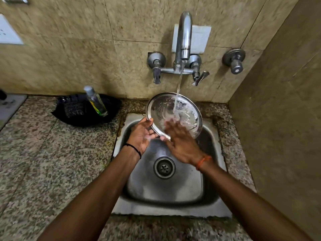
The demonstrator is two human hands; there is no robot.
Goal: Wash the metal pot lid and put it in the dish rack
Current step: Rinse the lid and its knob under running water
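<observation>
A round metal pot lid (163, 106) is held tilted over the steel sink (173, 188), its hollow side toward me, under water running from the tap (184, 37). My left hand (142, 134) grips the lid's lower left rim. The fingers of my right hand (178, 138) lie flat and spread on the lid's wet inner face, blurred. A black dish rack (76, 110) stands on the counter to the left of the sink.
A clear bottle (96, 101) with a grey cap leans in the black rack. A speckled granite counter (52, 162) stretches left of the sink. Tiled walls close in behind and on the right. A separate valve knob (234, 61) sticks out right of the tap.
</observation>
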